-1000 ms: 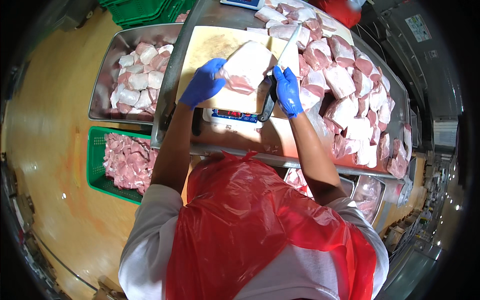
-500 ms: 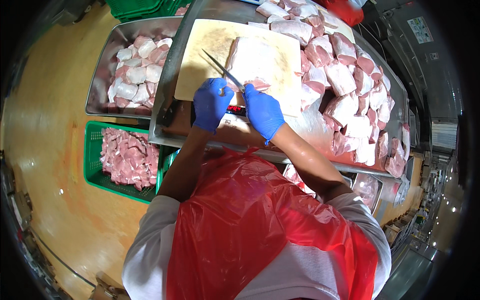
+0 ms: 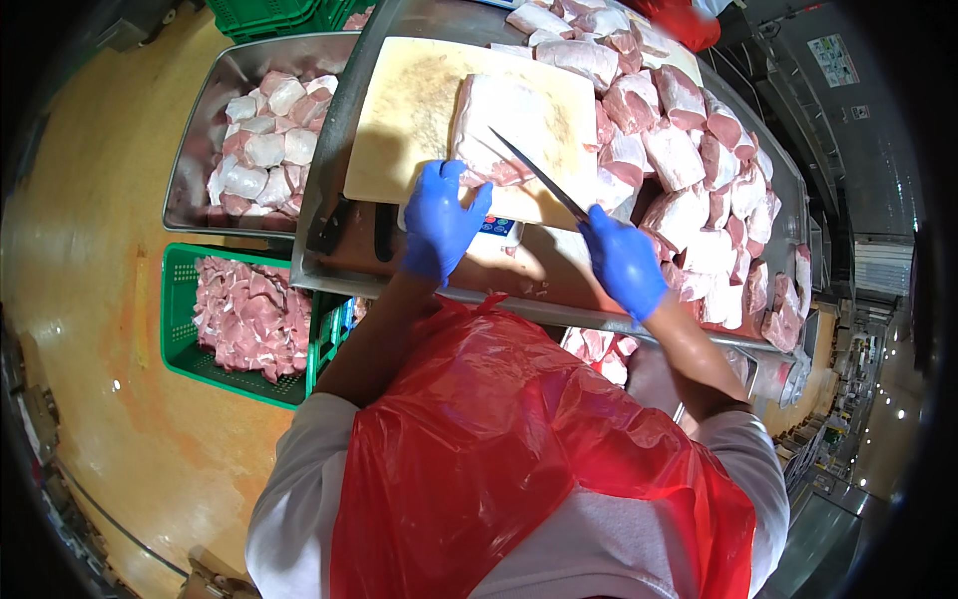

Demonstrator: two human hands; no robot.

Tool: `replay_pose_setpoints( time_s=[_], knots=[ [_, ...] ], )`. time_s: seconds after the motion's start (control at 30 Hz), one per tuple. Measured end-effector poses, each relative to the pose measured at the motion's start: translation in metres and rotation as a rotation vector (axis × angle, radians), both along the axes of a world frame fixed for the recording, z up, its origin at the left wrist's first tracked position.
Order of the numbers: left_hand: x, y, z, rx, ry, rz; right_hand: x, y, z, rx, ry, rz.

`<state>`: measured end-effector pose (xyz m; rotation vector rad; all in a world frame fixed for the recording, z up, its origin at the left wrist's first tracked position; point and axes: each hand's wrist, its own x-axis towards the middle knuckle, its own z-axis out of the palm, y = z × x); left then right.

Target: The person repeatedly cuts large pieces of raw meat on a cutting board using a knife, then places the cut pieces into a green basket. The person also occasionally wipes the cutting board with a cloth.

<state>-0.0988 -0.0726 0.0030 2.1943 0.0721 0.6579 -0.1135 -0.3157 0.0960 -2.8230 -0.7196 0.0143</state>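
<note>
A pale pink slab of pork (image 3: 499,115) lies lengthwise on the cream cutting board (image 3: 394,110). My blue-gloved left hand (image 3: 439,222) rests at the slab's lower left corner, fingers apart. My right hand (image 3: 624,260), also gloved, is closed on the handle of a long knife (image 3: 539,172), whose blade points up and left over the slab. Beneath the board's near edge sits a scale (image 3: 499,232) with blue buttons, partly hidden by my left hand. Many raw pork pieces (image 3: 679,160) are piled to the board's right.
A steel tray of pork pieces (image 3: 190,170) and a green basket of thin cuts (image 3: 180,334) flank the steel table (image 3: 329,120) on the left. Stacked green crates (image 3: 249,15) stand behind. More meat (image 3: 594,349) lies below the table's front edge. A red shape (image 3: 689,25) shows at top right.
The slab has been turned lengthwise since a second ago. My left hand has released it, dropped and spread its fingers. My right hand has swung the knife leftward, then drawn back down to the right.
</note>
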Motion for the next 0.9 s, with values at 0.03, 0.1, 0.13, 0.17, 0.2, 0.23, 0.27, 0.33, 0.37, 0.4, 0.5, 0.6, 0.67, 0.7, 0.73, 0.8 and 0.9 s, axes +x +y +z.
replay_pose_setpoints(
  time_s=[0.03,0.1,0.13,0.17,0.2,0.23,0.27,0.33,0.37,0.4,0.5,0.6,0.67,0.7,0.73,0.8,0.9],
  knots=[
    [0.003,0.000,-0.004,0.003,0.034,-0.015,0.007,0.011,-0.013,0.020,0.020,-0.042],
    [0.016,0.004,-0.014,0.012,0.102,-0.047,0.018,0.040,-0.033,0.160,-0.049,0.003],
    [0.017,0.006,-0.013,-0.060,-0.052,-0.027,0.022,0.059,-0.034,0.157,-0.014,-0.014],
    [0.016,0.009,-0.015,-0.049,-0.026,-0.021,0.026,0.071,-0.039,0.113,-0.021,-0.021],
    [0.014,0.016,-0.020,-0.034,0.000,-0.009,0.029,0.086,-0.039,0.059,0.041,-0.033],
    [0.014,0.021,-0.023,-0.018,0.025,0.003,0.033,0.094,-0.037,0.007,0.103,-0.044],
    [0.014,0.021,-0.024,0.058,-0.041,0.016,0.034,0.090,-0.042,-0.015,0.091,0.002],
    [0.010,0.024,-0.025,0.008,0.033,-0.023,0.033,0.075,-0.055,-0.057,0.063,0.097],
    [0.008,0.028,-0.026,-0.019,0.072,-0.031,0.029,0.063,-0.052,-0.065,0.113,0.069],
    [0.004,0.034,-0.024,-0.024,0.015,0.008,0.021,0.044,-0.045,-0.075,0.161,0.041],
    [-0.023,0.074,-0.031,-0.054,-0.074,0.194,0.013,-0.016,-0.010,-0.465,0.313,0.030],
    [-0.077,0.177,-0.058,0.116,0.165,0.457,0.001,-0.072,0.008,-0.212,0.259,-0.056],
    [-0.114,0.243,-0.076,0.452,0.606,0.480,-0.006,-0.084,-0.007,0.214,0.407,-0.340],
    [-0.128,0.261,-0.083,0.726,0.767,0.431,-0.007,-0.080,-0.015,0.458,0.473,-0.405],
    [-0.127,0.271,-0.096,0.780,0.770,0.429,-0.005,-0.071,-0.025,0.702,0.533,-0.465],
    [-0.060,0.233,-0.044,0.501,0.447,0.232,0.002,-0.039,-0.047,1.129,0.662,-0.641],
    [0.055,0.142,0.025,0.281,-0.189,-0.354,0.023,0.017,-0.076,1.319,0.749,-0.450]
  ],
)
